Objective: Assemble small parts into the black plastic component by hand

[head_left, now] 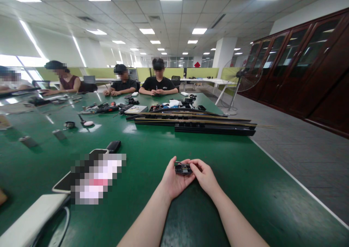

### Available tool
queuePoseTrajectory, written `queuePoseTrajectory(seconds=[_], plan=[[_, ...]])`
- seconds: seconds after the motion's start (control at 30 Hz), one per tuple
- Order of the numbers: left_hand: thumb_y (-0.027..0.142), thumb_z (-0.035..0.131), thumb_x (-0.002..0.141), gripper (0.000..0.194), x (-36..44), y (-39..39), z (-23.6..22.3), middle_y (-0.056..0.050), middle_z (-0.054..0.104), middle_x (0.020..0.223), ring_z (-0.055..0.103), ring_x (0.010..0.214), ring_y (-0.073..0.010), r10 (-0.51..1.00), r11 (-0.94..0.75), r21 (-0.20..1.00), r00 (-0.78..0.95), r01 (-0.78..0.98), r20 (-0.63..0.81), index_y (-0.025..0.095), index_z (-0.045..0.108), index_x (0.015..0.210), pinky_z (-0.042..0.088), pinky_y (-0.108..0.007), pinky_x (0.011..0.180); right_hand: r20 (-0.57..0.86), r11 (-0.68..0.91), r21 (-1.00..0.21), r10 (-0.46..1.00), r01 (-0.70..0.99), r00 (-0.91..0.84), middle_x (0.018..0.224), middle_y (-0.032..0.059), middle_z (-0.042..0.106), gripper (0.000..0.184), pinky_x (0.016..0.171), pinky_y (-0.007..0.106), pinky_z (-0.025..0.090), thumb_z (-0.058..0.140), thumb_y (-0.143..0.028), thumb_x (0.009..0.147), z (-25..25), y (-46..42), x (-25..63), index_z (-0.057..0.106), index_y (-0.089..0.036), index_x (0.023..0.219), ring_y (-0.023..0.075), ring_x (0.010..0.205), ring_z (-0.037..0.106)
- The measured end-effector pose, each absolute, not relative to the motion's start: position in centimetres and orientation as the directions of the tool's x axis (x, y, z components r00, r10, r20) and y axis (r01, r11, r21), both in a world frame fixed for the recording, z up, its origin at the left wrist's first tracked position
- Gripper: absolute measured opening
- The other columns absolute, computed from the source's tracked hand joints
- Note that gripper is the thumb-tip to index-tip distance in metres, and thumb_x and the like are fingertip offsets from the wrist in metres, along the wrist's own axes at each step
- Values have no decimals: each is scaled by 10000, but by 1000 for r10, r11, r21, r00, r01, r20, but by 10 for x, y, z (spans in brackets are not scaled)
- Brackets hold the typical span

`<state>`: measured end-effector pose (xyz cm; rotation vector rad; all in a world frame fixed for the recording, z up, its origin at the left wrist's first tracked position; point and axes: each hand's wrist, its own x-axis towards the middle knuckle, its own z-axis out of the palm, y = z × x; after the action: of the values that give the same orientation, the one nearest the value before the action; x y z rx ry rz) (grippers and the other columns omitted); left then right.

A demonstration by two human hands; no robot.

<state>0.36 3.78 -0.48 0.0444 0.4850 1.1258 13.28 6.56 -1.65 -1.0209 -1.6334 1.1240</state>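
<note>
A small black electronic module [183,169] with metallic parts and a short wire at its top lies across the fingers of my left hand [174,181]. That palm faces up, with the thumb along the module's left side. My right hand [204,174] pinches the module's right end between thumb and forefinger. Both hands are just above the green tabletop [141,192], close to its front. The fine detail of the module is too small to make out.
Long black rails [215,129] with thin brass-coloured rods lie beyond my hands. To the left are a phone [79,170], a white box [32,218] with a cable, and metal cylinders [59,134]. Tools [103,108] lie farther back. Several people sit across the table; a fan [240,74] stands right.
</note>
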Motion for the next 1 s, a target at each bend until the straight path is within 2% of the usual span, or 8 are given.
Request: queuePoseTrajectory(seconds=[0.6, 0.8, 0.87, 1.0], plan=[[436, 462, 790, 363, 3, 39, -9, -115, 615, 868, 596, 844, -226, 880, 439, 262, 354, -859, -316, 101, 585, 856, 494, -332, 739, 226, 278, -945, 937, 172, -268, 811, 40, 660, 212, 745, 325, 464, 498, -376, 794, -15, 65, 132, 608, -198, 829, 196, 775, 601], [437, 435, 811, 383, 3, 39, -6, -128, 616, 864, 599, 834, -206, 888, 427, 278, 339, -861, -312, 83, 571, 864, 495, -327, 765, 238, 279, -950, 937, 140, -255, 869, 60, 661, 228, 739, 328, 483, 493, -380, 796, -14, 65, 133, 601, -194, 870, 197, 792, 611], [434, 433, 814, 378, 2, 39, -6, -128, 617, 857, 599, 843, -201, 886, 423, 280, 329, -862, -325, 82, 564, 860, 497, -322, 767, 267, 308, -935, 938, 175, -221, 882, 67, 652, 220, 732, 337, 488, 496, -368, 793, -13, 65, 134, 598, -194, 881, 202, 791, 610], [438, 428, 819, 386, 1, 39, -6, -124, 619, 825, 604, 813, -192, 883, 425, 284, 325, -860, -339, 76, 558, 849, 501, -313, 757, 427, 465, -843, 884, 271, -189, 944, 69, 631, 160, 789, 363, 469, 501, -286, 788, -7, 61, 137, 615, -211, 872, 220, 900, 578]])
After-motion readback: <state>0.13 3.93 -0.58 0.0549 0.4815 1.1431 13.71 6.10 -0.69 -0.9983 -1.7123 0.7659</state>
